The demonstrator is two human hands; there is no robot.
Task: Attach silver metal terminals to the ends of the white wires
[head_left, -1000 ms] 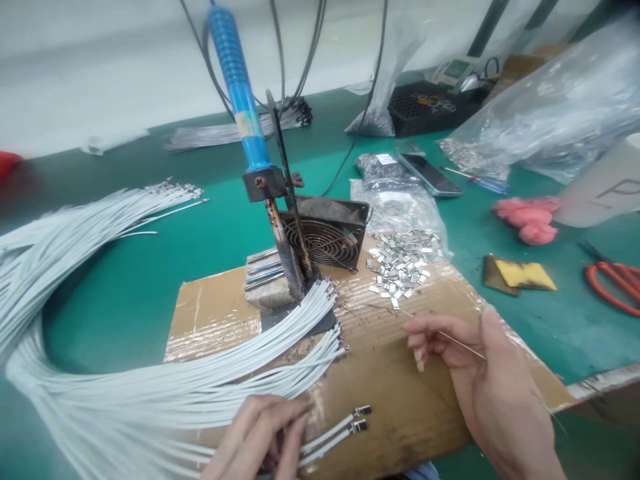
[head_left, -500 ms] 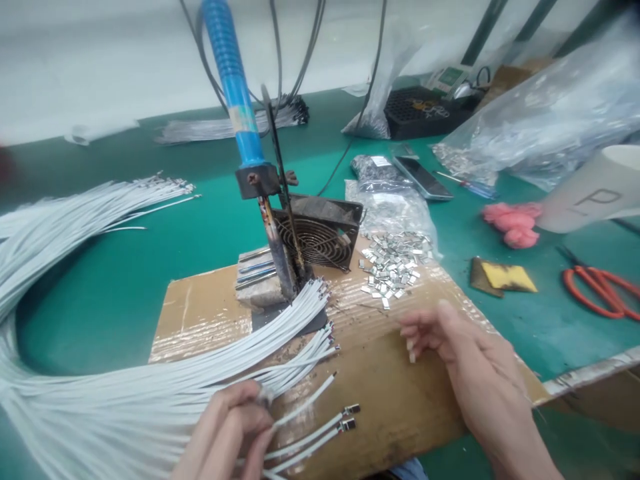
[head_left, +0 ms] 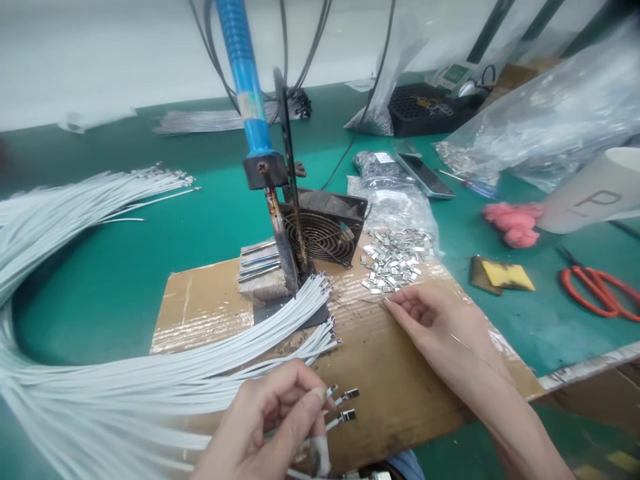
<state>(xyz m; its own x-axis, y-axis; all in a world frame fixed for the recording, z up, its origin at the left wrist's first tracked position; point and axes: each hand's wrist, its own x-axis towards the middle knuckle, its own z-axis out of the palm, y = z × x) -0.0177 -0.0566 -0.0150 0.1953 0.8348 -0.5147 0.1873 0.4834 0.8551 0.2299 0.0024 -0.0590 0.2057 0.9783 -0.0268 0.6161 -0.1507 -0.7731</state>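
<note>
— So, what takes up the most room?
— Green counter (head_left: 150, 267) first, then the big sweep of white wires (head_left: 100, 373) curving in from the left onto the cardboard sheet (head_left: 400, 387).

— And standing on that sheet?
— A blue-handled soldering iron (head_left: 245, 80) clamped upright, tip down by the wire ends, with a small black fan (head_left: 323, 230) just behind it. To the right of the fan lies a heap of little metal clips (head_left: 397, 260).

— Where is the left hand?
— Left hand (head_left: 270, 427) is low at the near edge of the cardboard, its fingers (head_left: 305, 407) pinched closed on a wire with a metal end; two more tipped wires (head_left: 345, 407) lie just beside it.

— The right one?
— Right hand (head_left: 440, 327) rests on the cardboard, its fingers (head_left: 400, 303) drawn together at the near edge of the clip heap, touching a thin wire-like piece there. Whether it grips a clip, I cannot tell.

— Anything further off?
— Red scissors (head_left: 595, 290) and a yellow sponge (head_left: 505, 275) on the right.
</note>
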